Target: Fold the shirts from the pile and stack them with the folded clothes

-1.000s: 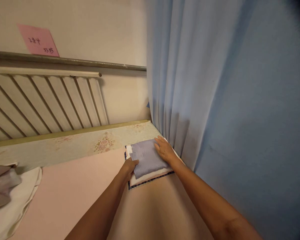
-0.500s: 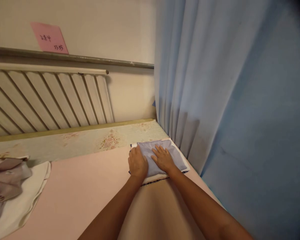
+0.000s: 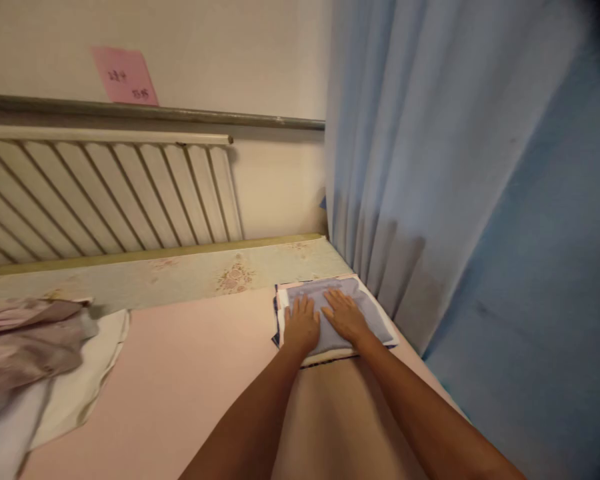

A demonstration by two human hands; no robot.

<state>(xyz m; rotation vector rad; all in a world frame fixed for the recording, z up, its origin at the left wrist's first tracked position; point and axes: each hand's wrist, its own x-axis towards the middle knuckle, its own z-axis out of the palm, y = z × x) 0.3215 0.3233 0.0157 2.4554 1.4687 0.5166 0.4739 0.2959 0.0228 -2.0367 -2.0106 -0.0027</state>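
— Cream wall (image 3: pixel 260 60) behind, pink-covered surface (image 3: pixel 195 360) below. And the fingers?

— Slightly spread on the left hand (image 3: pixel 303 325), palm down. Fanned a little wider on the right hand (image 3: pixel 347 317), thumb held out from the rest. Both laid flat on the lavender cloth (image 3: pixel 330 339).

— Lying where?

— At the hub of the dial, with twelve toward the wall. Left hand over the nine o'clock side, right hand across the middle, pointing between ten and eleven. Underneath, a white layer (image 3: pixel 283 299) showing at nine and again at three, plus a dark-edged layer (image 3: pixel 276 339) poking out between eight and nine.

— Anything in the way?

— Left forearm (image 3: pixel 250 420) between seven and eight, right forearm (image 3: pixel 420 407) between four and five. Blue curtain (image 3: pixel 405 167) close by at one, cutting off a pipe (image 3: pixel 190 115) from sight.

— And farther out?

— Floral strip (image 3: pixel 236 275) at ten, along the wall side of the surface. Rumpled mauve cloth (image 3: pixel 35 347) at nine, well apart, heaped on off-white cloth (image 3: pixel 87 380). Ribbed radiator (image 3: pixel 120 200) between nine and ten, below the pipe. Pink paper (image 3: pixel 127 77) between ten and eleven, just above the pipe, handwriting too blurred to read surely.
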